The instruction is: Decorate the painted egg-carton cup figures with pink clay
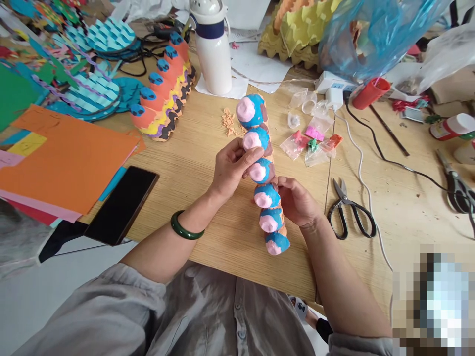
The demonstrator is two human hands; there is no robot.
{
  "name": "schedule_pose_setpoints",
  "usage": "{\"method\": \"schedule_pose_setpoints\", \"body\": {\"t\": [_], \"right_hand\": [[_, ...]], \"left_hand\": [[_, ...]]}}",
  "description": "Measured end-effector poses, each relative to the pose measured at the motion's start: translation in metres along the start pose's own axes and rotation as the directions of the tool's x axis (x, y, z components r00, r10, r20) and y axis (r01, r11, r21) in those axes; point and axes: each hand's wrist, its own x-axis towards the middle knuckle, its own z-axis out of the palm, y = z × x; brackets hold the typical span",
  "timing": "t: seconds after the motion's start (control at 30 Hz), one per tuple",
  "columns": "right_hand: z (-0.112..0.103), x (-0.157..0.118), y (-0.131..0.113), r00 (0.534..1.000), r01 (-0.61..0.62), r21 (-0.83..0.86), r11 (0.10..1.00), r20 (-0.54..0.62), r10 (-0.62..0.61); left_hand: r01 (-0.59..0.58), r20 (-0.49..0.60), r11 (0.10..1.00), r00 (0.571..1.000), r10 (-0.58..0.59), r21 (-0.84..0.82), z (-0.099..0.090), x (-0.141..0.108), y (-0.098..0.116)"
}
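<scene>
Gripping a bumpy strip [261,172] between thumb and fingers, the left hand [233,165] is holding it over the wooden table [189,183], near the person's front. The thumb is pressing by the second and third bumps from the far end. The right hand [299,201] is touching the strip's right edge around the middle with its fingers curled; they are partly hiding behind the strip, so I cannot tell whether they are pinching it or only resting there. Six bumps are running in a line, each showing blue with a pink patch; brown is covering part of the right side at the far bumps, while orange is showing along the near ones. A green bangle [186,228] is circling the left wrist.

Black-handled scissors [345,199] are lying just right of the right hand, blades pointing away. Beyond them, small plastic bags [314,143] are holding bright coloured lumps. Orange scraps [230,122] are lying beside the strip's far end. To the left, a dark phone [122,205] is lying near an orange sheet [67,155], and a painted bumpy piece [165,91] is standing near a white flask [213,52].
</scene>
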Motion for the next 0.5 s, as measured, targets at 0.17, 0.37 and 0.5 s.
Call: {"method": "schedule_pose_setpoints", "body": {"t": [0.17,0.37,0.5], "right_hand": [[-0.0005,0.0012,0.0010,1.000,-0.008,-0.019,1.000,-0.008,0.008],[0.0019,0.0004,0.0000,0.999,0.033,-0.055,0.998,-0.013,-0.034],[0.0010,0.0010,0.0014,1.000,0.027,-0.079,0.996,-0.008,-0.028]], "left_hand": [[0.014,0.013,1.000,1.000,-0.014,0.019,0.0002,-0.0013,0.0008],[0.054,0.061,0.998,0.997,-0.054,-0.013,-0.0001,-0.0017,-0.0019],[0.055,0.028,0.998,0.998,-0.054,-0.015,-0.0001,0.0002,-0.0023]]}}
